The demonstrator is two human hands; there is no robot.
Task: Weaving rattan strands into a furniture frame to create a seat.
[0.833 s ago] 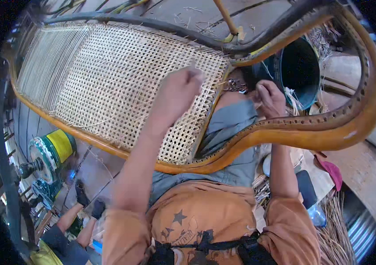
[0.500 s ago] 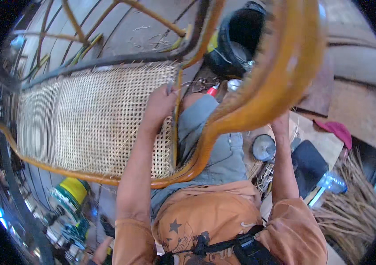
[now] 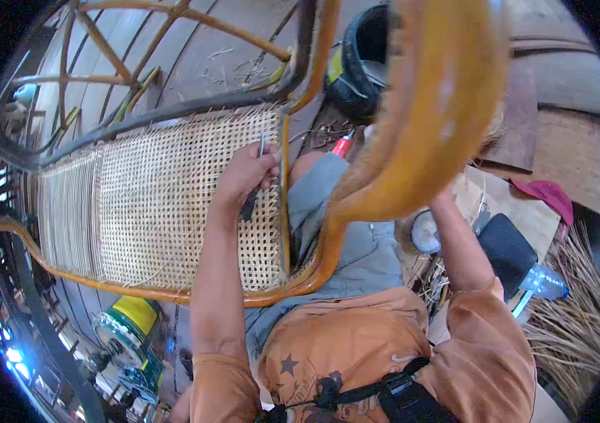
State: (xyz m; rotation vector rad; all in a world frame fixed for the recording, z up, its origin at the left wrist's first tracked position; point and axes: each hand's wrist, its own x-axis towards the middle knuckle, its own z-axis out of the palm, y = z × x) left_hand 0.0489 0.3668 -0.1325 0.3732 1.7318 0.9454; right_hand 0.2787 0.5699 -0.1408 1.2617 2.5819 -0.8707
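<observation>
A rattan chair frame (image 3: 328, 243) lies across my lap, with a woven cane panel (image 3: 166, 190) stretched inside it. My left hand (image 3: 247, 173) is closed around a slim tool (image 3: 249, 206) with a dark handle and a grey metal tip. It rests on the weave near the panel's right edge, where loose strand ends stick up along the border. My right forearm (image 3: 458, 243) reaches up behind the thick curved rail (image 3: 448, 127), which hides the fingers of that hand.
A black bucket (image 3: 356, 77) stands beyond the frame, near a red bottle (image 3: 341, 146). At right are a round tin (image 3: 425, 233), a dark pad (image 3: 504, 247), a clear plastic bottle (image 3: 545, 282), a dark red cap (image 3: 547, 197) and a bundle of rattan strips (image 3: 571, 317). Green-yellow containers (image 3: 127, 321) sit at lower left.
My left hand has turned, so the tool now shows plainly above and below the fist. My right hand has slipped out of sight behind the curved rail. The view has shifted slightly.
</observation>
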